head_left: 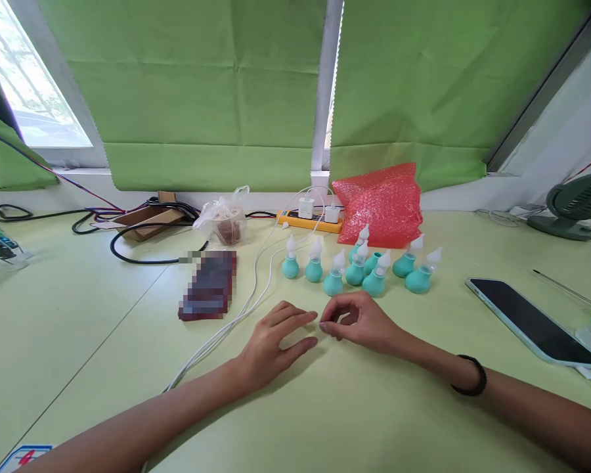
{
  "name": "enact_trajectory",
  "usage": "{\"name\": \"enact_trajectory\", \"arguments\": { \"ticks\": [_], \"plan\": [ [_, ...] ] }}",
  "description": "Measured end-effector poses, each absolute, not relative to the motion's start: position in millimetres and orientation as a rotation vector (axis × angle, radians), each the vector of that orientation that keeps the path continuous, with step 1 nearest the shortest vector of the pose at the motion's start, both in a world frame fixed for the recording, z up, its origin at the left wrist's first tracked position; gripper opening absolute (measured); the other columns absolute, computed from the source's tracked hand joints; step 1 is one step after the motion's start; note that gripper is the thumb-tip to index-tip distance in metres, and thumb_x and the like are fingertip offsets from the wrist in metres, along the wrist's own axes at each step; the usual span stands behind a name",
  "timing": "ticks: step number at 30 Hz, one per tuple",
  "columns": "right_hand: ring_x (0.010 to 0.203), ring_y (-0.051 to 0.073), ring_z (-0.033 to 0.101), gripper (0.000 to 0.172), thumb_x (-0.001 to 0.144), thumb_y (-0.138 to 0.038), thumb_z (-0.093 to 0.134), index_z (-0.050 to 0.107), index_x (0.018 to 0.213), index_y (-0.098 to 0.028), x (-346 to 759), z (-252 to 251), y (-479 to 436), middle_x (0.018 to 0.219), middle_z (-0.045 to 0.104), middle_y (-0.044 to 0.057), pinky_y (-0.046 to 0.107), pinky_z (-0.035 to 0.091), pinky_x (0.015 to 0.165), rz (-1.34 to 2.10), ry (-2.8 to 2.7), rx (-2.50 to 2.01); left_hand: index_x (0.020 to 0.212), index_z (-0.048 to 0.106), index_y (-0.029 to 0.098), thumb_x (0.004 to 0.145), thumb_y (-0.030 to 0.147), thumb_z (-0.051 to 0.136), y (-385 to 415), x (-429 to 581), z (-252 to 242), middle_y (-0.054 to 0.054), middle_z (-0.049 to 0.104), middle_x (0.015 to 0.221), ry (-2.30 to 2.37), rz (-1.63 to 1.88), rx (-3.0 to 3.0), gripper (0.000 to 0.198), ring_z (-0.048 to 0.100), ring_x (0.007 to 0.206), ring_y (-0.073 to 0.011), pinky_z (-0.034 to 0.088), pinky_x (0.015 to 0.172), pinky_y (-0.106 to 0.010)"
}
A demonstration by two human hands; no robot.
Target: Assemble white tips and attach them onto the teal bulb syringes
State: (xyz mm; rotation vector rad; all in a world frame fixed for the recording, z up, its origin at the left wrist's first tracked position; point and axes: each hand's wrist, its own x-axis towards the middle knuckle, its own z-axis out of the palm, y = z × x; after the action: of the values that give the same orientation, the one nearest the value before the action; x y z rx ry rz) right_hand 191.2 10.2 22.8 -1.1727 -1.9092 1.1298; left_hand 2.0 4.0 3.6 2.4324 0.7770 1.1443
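Note:
My left hand (276, 341) hovers or rests low over the table, fingers stretched out and thumb apart, with nothing seen between them. Just to its right, my right hand (362, 322) has thumb and index fingertips closed in a pinch; anything held there is too small or hidden to make out. The fingertips of both hands almost meet. Beyond them stand several teal squeeze bulbs with clear pointed nozzles, such as one bulb (290, 267) at the left and another (418, 280) at the right. One teal bulb (372, 263) in the cluster shows no nozzle.
A red bubble-wrap bag (381, 207) lies behind the bulbs, beside a yellow power strip (295, 221). White cables (236, 320) run under my left forearm. A dark phone-like object (209, 286) lies left, a phone (532, 320) right, and a fan (578, 203) far right.

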Motion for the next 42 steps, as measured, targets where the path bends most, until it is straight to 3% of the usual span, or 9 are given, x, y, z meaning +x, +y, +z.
{"name": "enact_trajectory", "arguments": {
  "ticks": [4,7,9,13,15,17,21,30,42],
  "plan": [
    [0.048,0.010,0.054,0.019,0.061,-0.027,0.064,0.053,0.067,-0.013,174,10,9,0.053,0.055,-0.002,0.024,0.048,0.049,1.496,-1.646,-1.096,0.090,0.063,0.016,0.076,0.019,0.056,3,4,0,-0.007,0.064,0.075,0.755,1.193,2.373,0.016,0.056,0.070,-0.0150,0.048,0.063,-0.027],
    [0.051,0.012,0.057,0.022,0.064,-0.032,0.062,0.054,0.072,-0.013,175,16,11,0.056,0.059,0.000,0.025,0.049,0.049,1.498,-1.719,-1.113,0.082,0.065,0.016,0.075,0.017,0.056,3,3,-2,-0.005,0.065,0.070,0.797,1.261,2.290,0.012,0.057,0.065,-0.0135,0.048,0.059,-0.025],
    [0.052,0.013,0.057,0.019,0.067,-0.030,0.059,0.058,0.076,-0.013,184,34,16,0.061,0.062,0.003,0.026,0.048,0.050,1.179,-1.926,-1.161,0.080,0.066,0.015,0.075,0.016,0.056,4,3,-2,-0.004,0.065,0.069,0.883,1.260,2.228,0.012,0.059,0.062,-0.0126,0.049,0.058,-0.024],
    [0.066,0.017,0.059,0.015,0.072,-0.021,0.052,0.063,0.077,-0.013,212,89,48,0.079,0.065,0.008,0.032,0.047,0.064,-0.039,-2.085,-1.106,0.087,0.064,0.016,0.074,0.016,0.054,4,4,-2,-0.003,0.066,0.073,1.028,1.186,2.104,0.016,0.060,0.060,-0.0109,0.053,0.057,-0.022],
    [0.069,0.017,0.059,0.018,0.073,-0.017,0.049,0.063,0.083,-0.012,225,110,74,0.081,0.065,0.008,0.030,0.046,0.064,-0.214,-2.179,-1.114,0.085,0.064,0.016,0.074,0.015,0.052,4,5,-1,-0.003,0.066,0.075,1.010,1.163,2.118,0.016,0.060,0.062,-0.0106,0.053,0.058,-0.022],
    [0.064,0.014,0.058,0.021,0.071,-0.014,0.050,0.063,0.087,-0.013,234,122,101,0.077,0.065,0.006,0.025,0.046,0.058,-0.092,-2.419,-1.179,0.079,0.064,0.016,0.073,0.013,0.052,3,5,-1,-0.003,0.066,0.076,0.975,1.161,2.175,0.014,0.061,0.064,-0.0112,0.053,0.061,-0.022],
    [0.076,0.017,0.058,0.030,0.062,-0.014,0.059,0.063,0.092,-0.015,238,120,138,0.090,0.062,0.006,0.023,0.043,0.059,0.088,-2.849,-1.430,0.070,0.065,0.017,0.072,0.009,0.052,3,4,0,-0.004,0.066,0.076,0.935,1.177,2.263,0.015,0.062,0.070,-0.0129,0.051,0.064,-0.022],
    [0.077,0.020,0.057,0.054,0.049,-0.026,0.072,0.061,0.102,-0.017,226,109,162,0.092,0.063,0.006,0.023,0.041,0.056,0.270,-3.019,-1.643,0.073,0.066,0.016,0.073,0.011,0.053,2,3,-1,-0.004,0.065,0.075,0.905,1.160,2.275,0.013,0.061,0.064,-0.0115,0.051,0.059,-0.020],
    [0.060,0.016,0.056,0.038,0.051,-0.018,0.071,0.064,0.088,-0.015,211,91,166,0.077,0.064,0.005,0.024,0.039,0.050,0.427,-3.031,-1.794,0.073,0.065,0.015,0.074,0.011,0.052,0,3,0,-0.005,0.063,0.075,0.869,1.123,2.280,0.013,0.059,0.065,-0.0111,0.050,0.059,-0.020]
  ]
}}
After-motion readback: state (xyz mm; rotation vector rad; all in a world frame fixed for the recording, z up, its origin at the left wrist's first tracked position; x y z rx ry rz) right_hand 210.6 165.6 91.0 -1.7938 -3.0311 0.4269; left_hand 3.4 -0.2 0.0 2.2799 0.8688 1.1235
